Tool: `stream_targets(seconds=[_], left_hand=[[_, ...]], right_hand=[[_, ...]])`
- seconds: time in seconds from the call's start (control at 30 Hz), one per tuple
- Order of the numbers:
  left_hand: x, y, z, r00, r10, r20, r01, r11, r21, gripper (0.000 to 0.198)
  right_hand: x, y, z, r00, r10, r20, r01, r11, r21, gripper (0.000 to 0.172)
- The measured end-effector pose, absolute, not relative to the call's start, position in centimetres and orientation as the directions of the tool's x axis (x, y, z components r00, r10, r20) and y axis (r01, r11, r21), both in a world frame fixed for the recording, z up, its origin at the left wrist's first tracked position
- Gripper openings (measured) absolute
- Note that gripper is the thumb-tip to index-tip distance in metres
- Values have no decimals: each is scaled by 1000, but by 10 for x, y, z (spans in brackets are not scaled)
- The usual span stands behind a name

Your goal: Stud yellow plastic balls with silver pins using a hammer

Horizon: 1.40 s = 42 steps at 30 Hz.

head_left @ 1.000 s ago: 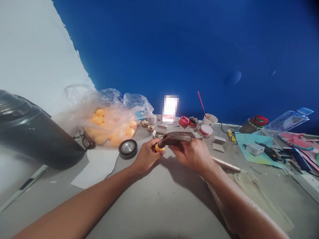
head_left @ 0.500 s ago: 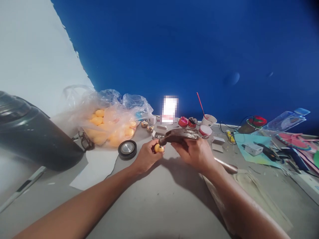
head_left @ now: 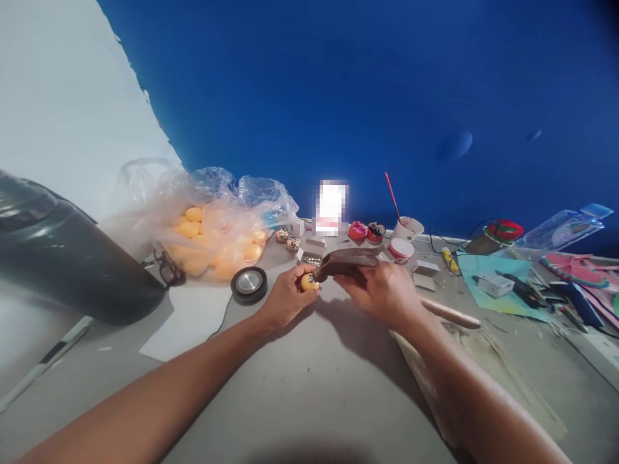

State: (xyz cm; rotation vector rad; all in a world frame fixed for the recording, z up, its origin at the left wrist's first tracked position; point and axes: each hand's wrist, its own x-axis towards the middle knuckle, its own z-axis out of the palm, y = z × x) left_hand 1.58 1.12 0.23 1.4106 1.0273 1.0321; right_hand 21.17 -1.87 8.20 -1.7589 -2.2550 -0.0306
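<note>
Between the fingers and thumb of my left hand [head_left: 285, 298] is a small yellow-orange ball [head_left: 307, 282] with a few shiny metal bits on its surface. Wrapped round the head of a claw hammer [head_left: 348, 259], my right hand [head_left: 389, 293] keeps the striking face at the right side of the ball; I cannot tell whether they touch. The wooden handle sticks out to the right behind my wrist. Just beyond the ball lies a small open box [head_left: 311, 260] of shiny metal pieces. Two studded metallic balls [head_left: 293, 243] sit behind it.
Left stand a clear bag of orange balls [head_left: 207, 241], a round black-rimmed object [head_left: 249, 283], eyeglasses [head_left: 169, 267] and a large dark bottle [head_left: 62, 258]. A paper cup [head_left: 407, 229] with a red stick, a lidded tub [head_left: 401, 249] and turquoise paper [head_left: 493, 287] are at the right.
The hammer handle has swung slightly, its end now further right, and the ball has turned so more metal bits show. The whole view has shifted slightly.
</note>
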Motion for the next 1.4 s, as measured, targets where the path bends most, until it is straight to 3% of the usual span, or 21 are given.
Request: stream_targets(seconds=[0.07, 0.23, 0.37, 0.53, 0.67, 0.83, 0.97, 1.13, 1.27, 1.4], left_hand=[[16, 11, 4, 247, 967, 60, 72, -80, 994, 31], [16, 10, 4, 283, 957, 64, 104, -96, 990, 32], [15, 11, 1, 284, 957, 57, 145, -102, 984, 31], [16, 12, 0, 310, 947, 80, 101, -117, 988, 32], [15, 12, -3, 317, 946, 66, 134, -113, 984, 30], [13, 13, -6, 334, 941, 56, 75, -86, 994, 31], [13, 14, -5, 362, 932, 30, 85, -65, 994, 33], [14, 13, -3, 371, 928, 46, 43, -67, 997, 31], [14, 13, -1, 391, 920, 30, 24, -43, 999, 33], [14, 12, -1, 371, 927, 56, 22, -69, 997, 31]], right_hand=[[211, -19, 84, -203, 944, 260, 952, 252, -172, 37], [210, -20, 85, -228, 959, 170, 957, 253, -142, 37], [210, -21, 85, -183, 948, 260, 955, 234, -183, 38], [210, -18, 81, -221, 957, 187, 959, 248, -138, 38], [209, -19, 81, -190, 936, 297, 960, 241, -143, 40], [206, -21, 81, -269, 945, 188, 948, 294, -123, 36], [206, -22, 82, -257, 927, 272, 945, 300, -128, 41], [206, -23, 85, -262, 953, 149, 955, 279, -103, 36], [205, -25, 86, -244, 945, 216, 954, 274, -122, 37], [205, -26, 86, -255, 952, 168, 952, 278, -130, 35]])
